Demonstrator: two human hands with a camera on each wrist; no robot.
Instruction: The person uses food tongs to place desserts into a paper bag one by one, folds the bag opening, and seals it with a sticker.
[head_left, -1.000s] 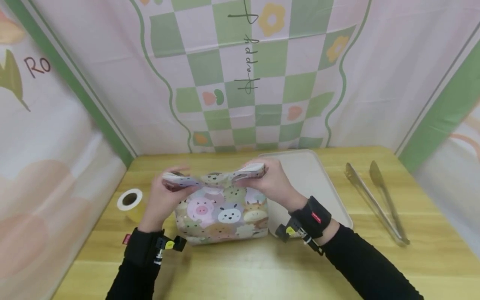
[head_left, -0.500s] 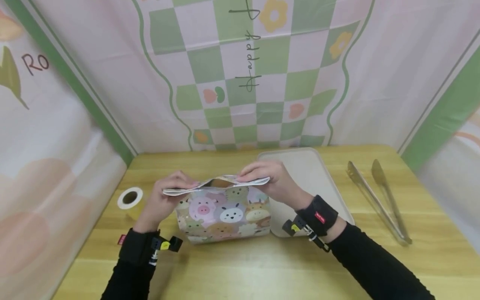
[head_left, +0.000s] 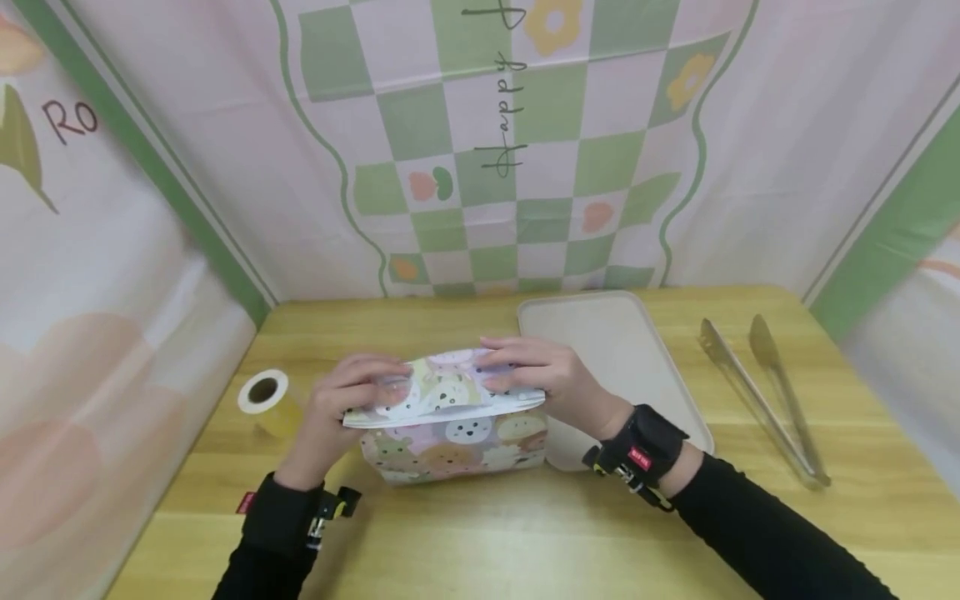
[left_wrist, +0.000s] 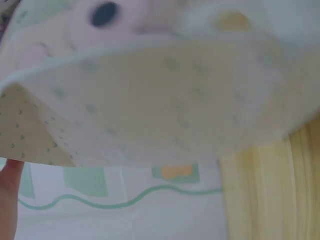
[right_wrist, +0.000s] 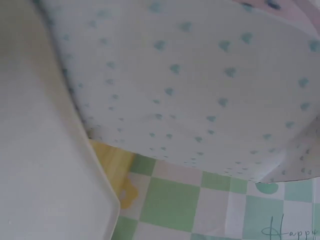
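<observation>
A bag printed with cartoon animals sits on the wooden table, its top folded over toward me. My left hand grips the left end of the fold, fingers lying over the top. At the right end, my right hand holds the fold the same way. Both thumbs are hidden in the head view. Close up in the left wrist view, the bag's heart-dotted surface fills most of the picture, with part of a hand at the lower left edge. The right wrist view shows similar heart-dotted paper.
A beige tray lies behind and right of the bag, partly covered by my right hand. Farther right are metal tongs. A roll with a white rim stands left of my left hand. A patterned curtain closes off the back.
The bag's top edge, earlier upright and slightly gaping, has been folded forward and down over the front. Both hands have turned over with it, fingers now on top.
</observation>
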